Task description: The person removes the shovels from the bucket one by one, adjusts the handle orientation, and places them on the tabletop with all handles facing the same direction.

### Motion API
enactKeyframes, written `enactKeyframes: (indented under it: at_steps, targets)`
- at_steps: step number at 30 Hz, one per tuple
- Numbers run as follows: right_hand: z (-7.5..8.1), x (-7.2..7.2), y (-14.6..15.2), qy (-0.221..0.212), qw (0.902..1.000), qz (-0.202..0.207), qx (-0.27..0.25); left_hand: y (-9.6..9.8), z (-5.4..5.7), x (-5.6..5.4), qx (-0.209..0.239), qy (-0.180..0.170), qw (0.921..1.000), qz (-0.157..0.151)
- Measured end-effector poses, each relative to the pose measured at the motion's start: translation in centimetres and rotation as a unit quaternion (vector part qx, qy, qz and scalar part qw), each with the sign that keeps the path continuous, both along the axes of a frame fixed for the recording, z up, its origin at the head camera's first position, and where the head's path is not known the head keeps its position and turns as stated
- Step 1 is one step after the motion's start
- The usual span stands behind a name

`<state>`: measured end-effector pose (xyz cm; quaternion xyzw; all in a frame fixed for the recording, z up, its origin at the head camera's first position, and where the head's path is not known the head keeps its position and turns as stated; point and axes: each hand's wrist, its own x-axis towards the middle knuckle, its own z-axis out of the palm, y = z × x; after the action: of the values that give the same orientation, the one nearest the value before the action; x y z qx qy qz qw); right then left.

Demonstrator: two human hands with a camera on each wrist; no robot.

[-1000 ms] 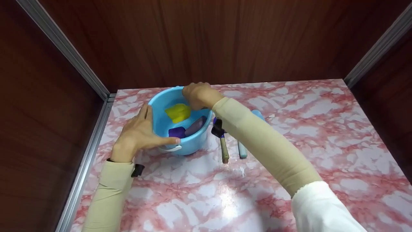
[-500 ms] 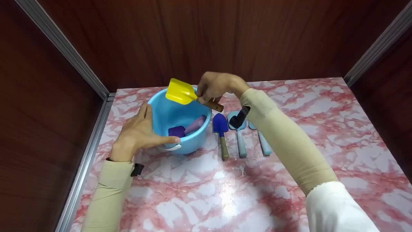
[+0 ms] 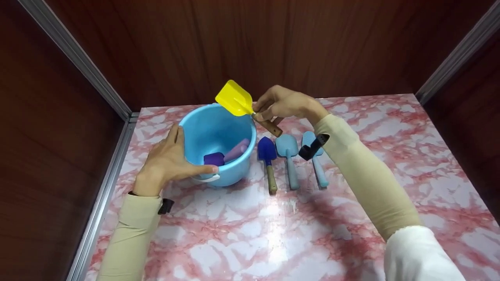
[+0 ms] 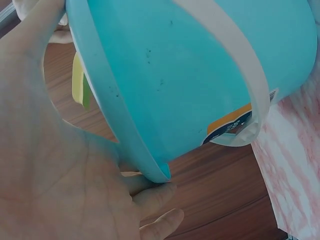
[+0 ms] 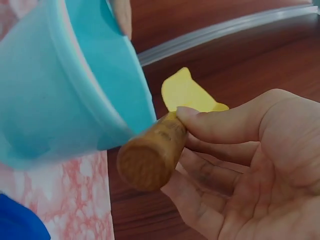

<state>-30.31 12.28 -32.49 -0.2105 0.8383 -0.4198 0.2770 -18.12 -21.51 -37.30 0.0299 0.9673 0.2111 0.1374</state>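
Fingers of the left hand (image 3: 166, 164) spread wide along the rim of the blue bucket (image 3: 213, 128). Right of it, two light-blue shovels (image 3: 289, 154) and a dark-blue shovel (image 3: 268, 154) lie on the desk (image 3: 234, 226). By its far-right rim, the right hand (image 3: 287, 103) pinches the yellow shovel (image 3: 236, 99) near the handle's top; inside lies a purple tool (image 3: 229, 155). Clearing the rim seems the step; the next probably calls for steady carrying.

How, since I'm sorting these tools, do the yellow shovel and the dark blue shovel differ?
Pose: the yellow shovel is held up at a tilt in the right hand, while the dark blue shovel lies on the table.
Colour: the yellow shovel's blade is bright; the dark blue shovel's is deep.
Shape: the yellow shovel's blade ends broad and squarish; the dark blue shovel's narrows to a rounded tip.
Both have brownish handles.
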Motion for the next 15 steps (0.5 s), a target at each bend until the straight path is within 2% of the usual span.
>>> enactKeyframes:
  at_steps: [9, 15]
  targets:
    - [-1.7, 0.6, 3.3, 0.001, 0.9970, -0.077, -0.009, -0.4, -0.5, 0.6, -0.007, 0.013, 0.9999, -0.002]
    - [-2.6, 0.9, 6.5, 0.001, 0.9929, -0.117, -0.020, -0.2, -0.4, 0.4, -0.005, 0.014, 0.9999, -0.004]
